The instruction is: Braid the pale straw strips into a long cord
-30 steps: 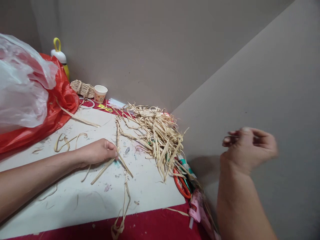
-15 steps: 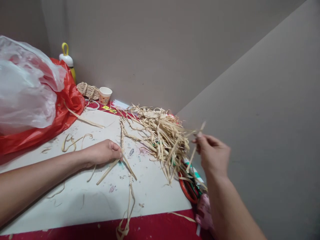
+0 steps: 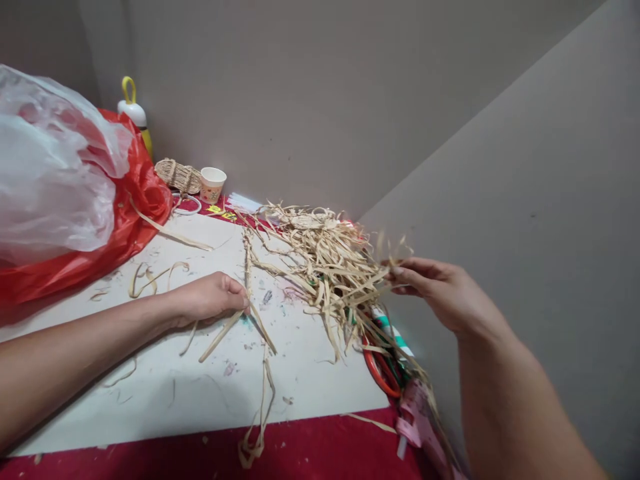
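The left hand (image 3: pixel 207 300) pins pale, flat straw strips (image 3: pixel 250 293) against the white board (image 3: pixel 310 373), fingers closed on them. The right hand (image 3: pixel 445 293) pinches dry, tangled straw (image 3: pixel 330 267) heaped at the board's right edge.

Single head view, close, facing forward-down over white board (image 3: pixel 200 393), walled corner.

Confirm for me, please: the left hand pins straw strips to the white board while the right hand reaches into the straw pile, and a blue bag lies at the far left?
Not quite: the head view shows the bag is red, not blue.
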A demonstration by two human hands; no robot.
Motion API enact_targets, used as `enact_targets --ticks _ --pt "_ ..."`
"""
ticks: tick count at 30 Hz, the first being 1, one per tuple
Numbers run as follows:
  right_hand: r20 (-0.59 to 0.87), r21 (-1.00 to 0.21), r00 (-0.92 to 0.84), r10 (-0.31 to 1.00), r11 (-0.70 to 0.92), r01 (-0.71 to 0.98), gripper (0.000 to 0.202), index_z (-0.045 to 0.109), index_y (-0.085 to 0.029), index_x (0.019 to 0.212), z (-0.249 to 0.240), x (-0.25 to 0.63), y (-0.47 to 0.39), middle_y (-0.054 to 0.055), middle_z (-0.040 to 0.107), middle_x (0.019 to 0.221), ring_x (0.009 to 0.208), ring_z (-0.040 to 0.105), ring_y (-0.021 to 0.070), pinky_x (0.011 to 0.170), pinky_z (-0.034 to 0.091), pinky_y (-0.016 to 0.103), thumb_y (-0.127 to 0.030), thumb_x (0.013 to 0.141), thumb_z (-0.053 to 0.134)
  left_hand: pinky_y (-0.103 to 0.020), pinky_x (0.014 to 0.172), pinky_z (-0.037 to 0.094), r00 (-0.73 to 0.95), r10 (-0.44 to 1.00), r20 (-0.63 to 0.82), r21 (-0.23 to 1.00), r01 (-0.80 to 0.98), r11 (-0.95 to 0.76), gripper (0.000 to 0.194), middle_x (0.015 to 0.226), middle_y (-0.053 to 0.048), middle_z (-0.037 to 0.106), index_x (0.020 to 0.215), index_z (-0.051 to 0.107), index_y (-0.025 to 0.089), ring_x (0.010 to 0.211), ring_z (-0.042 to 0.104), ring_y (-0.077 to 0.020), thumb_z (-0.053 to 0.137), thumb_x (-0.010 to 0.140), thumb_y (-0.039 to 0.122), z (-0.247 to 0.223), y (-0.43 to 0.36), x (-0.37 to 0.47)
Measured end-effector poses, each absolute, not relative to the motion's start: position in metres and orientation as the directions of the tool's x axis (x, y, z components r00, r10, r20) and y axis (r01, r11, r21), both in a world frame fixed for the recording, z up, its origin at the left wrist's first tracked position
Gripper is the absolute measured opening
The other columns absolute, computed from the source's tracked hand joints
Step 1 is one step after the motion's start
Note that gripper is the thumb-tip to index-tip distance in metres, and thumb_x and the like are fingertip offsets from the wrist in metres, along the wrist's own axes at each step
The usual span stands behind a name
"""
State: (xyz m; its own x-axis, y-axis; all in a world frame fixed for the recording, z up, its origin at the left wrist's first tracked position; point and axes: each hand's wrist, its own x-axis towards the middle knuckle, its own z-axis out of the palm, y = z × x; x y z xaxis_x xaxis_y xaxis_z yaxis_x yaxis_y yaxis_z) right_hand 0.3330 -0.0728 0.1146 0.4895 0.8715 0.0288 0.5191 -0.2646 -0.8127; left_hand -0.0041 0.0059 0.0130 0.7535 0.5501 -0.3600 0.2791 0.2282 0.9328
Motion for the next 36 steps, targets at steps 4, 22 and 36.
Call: enact_targets --ticks 4,22,36 --pt "-0.084 -0.866 0.409 0.909 -0.270 0.421 0.028 0.065 -0.014 0.074 0.110 0.336 -0.061 -0.001 0.057 0.057 0.048 0.049 0.0091 0.048 0.044 0.024 -0.033 0.054 0.071 -0.023 0.033 0.010 0.751 0.547 -0.369 0.929 0.290 0.228 0.027 0.039 0.008 0.029 0.072 0.062 0.015 0.034 0.018 -0.0053 0.060 0.073 0.042 0.013 0.006 -0.004" --pt "0.101 -0.758 0.153 0.983 -0.024 0.652 0.029 0.070 -0.016 0.071 0.100 0.266 0.014 0.003 0.065 0.066 0.058 0.056 0.0125 0.051 0.044 0.023 -0.043 0.061 0.072 -0.022 0.034 0.010 0.741 0.558 -0.373 0.928 0.291 0.234 0.026 0.038 0.010 0.027 0.075 0.064 0.015 0.033 0.018 -0.0049 0.058 0.073 0.040 0.014 0.005 -0.005" --pt "0.208 -0.797 0.286 0.935 -0.007 0.604 0.027 0.070 -0.017 0.073 0.091 0.274 0.020 0.000 0.061 0.059 0.048 0.049 0.0093 0.045 0.039 0.022 -0.038 0.057 0.074 -0.022 0.035 0.011 0.740 0.570 -0.357 0.934 0.288 0.211 0.027 0.038 0.009 0.028 0.076 0.065 0.015 0.033 0.018 -0.0052 0.058 0.072 0.040 0.013 0.005 -0.006"
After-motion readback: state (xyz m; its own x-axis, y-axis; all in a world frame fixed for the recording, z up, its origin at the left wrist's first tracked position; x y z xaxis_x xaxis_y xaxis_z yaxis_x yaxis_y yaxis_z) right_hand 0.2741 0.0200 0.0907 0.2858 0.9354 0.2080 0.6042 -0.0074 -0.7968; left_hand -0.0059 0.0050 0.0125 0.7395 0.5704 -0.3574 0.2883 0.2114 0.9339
